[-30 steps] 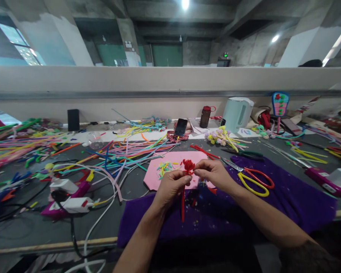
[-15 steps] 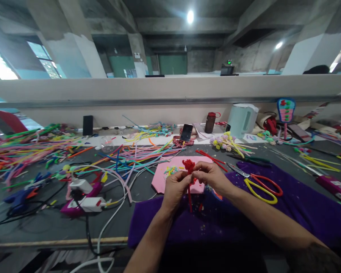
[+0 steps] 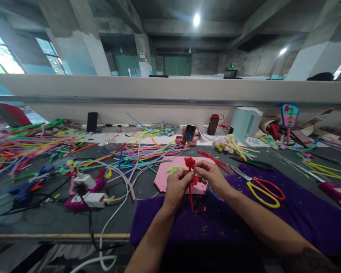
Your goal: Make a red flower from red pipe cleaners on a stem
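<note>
Fuzzy red pipe-cleaner flower (image 3: 190,163), curled head, thin stem; left hand (image 3: 177,186), right hand (image 3: 211,175) fingers pinching it.

no readable text, no labels, no brands, no numbers legible on anything in view

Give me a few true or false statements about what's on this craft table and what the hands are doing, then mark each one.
1. Both hands, left hand and right hand, hold a red pipe-cleaner flower. True.
2. The scissors have blue handles. False: one handle is red and one yellow.
3. The scissors lie on the purple cloth. True.
4. The phone lies flat on the pink sheet. False: it stands propped farther back, off the sheet.
5. A pale kettle stands near the back wall. True.
</note>
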### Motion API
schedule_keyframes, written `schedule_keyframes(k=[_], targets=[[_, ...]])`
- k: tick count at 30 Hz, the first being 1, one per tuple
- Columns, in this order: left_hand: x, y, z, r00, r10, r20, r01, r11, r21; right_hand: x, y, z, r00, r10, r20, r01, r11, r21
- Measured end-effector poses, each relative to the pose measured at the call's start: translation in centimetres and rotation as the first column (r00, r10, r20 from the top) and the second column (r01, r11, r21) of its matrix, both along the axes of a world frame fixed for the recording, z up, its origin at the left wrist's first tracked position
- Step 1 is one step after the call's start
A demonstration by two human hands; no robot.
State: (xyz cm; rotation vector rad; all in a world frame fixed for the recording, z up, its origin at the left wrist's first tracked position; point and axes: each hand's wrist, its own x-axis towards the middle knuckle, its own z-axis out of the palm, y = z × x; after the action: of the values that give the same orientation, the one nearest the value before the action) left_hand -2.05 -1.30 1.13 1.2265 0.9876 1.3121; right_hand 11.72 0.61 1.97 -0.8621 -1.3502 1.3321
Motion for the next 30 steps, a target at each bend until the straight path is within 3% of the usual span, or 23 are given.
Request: schedule_keyframes(k=[5, 11, 15, 19, 30], targets=[[-0.1, 0.3, -0.4, 0.988, -0.101, 0.118, 0.11, 0.991, -0.071, 0.6, 0.0, -0.4, 0.999, 0.026, 0.034, -0.026, 1.0, -0.009], [-0.3, 0.9, -0.4, 0.985, 0.045, 0.165, -0.038, 0.998, -0.043, 0.5, -0.5, -0.7, 0.992, 0.089, 0.086, -0.087, 0.996, -0.028], [0.1, 0.9, -0.6, 0.99, 0.001, 0.143, 0.002, 1.0, -0.018, 0.0, -1.1, -0.7, 0.98, 0.152, 0.126, -0.155, 0.988, 0.011], [0.3, 1.0, -0.9, 0.986, -0.067, 0.155, 0.077, 0.995, -0.059, 0.0, -1.0, -0.8, 0.983, 0.11, 0.147, -0.113, 0.994, 0.009], [0.1, 1.3, -0.7, 0.954, 0.064, 0.291, -0.017, 0.986, -0.163, -0.2, -1.2, -1.0, 0.952, 0.062, 0.3, -0.088, 0.993, 0.075]])
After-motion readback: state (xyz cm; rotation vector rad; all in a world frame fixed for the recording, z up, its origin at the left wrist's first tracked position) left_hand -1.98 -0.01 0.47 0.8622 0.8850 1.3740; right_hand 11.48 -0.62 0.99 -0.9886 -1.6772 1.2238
